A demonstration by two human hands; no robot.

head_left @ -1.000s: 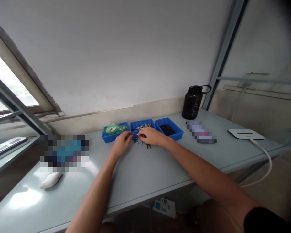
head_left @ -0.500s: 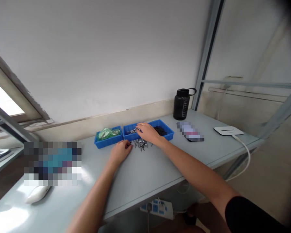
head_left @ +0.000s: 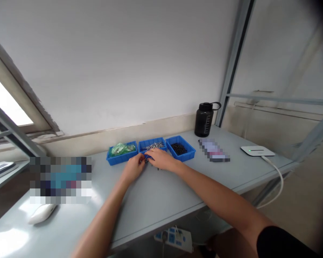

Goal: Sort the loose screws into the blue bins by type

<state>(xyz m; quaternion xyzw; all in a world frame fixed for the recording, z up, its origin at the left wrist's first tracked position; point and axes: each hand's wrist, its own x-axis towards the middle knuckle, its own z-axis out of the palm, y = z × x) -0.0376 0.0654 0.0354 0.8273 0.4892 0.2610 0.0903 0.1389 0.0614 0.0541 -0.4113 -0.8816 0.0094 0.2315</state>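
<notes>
My left hand (head_left: 135, 165) rests on the table in front of the bins, its fingers curled together near the thumb. What they pinch is too small to make out. My right hand (head_left: 162, 158) is close beside it, palm down, fingers bent toward the left fingertips and covering most of a small pile of metal fasteners (head_left: 158, 169). Whatever its fingertips hold is hidden. Just behind the hands stands a blue bin (head_left: 165, 142) with silver screw-like pieces (head_left: 155, 146). To its right, another blue bin (head_left: 187, 156) holds black screw-like pieces (head_left: 178, 148).
A third blue bin (head_left: 122, 159) with a green plastic bag (head_left: 121, 148) stands at left. Further right are a black bottle (head_left: 203, 120), a blurred-out phone (head_left: 214, 150) and a white device (head_left: 257, 151) with a cable. A white mouse (head_left: 43, 214) lies at front left.
My right hand has come out of the middle bin, down and toward me, over the loose pile beside my left hand. The left hand has stayed nearly in place.
</notes>
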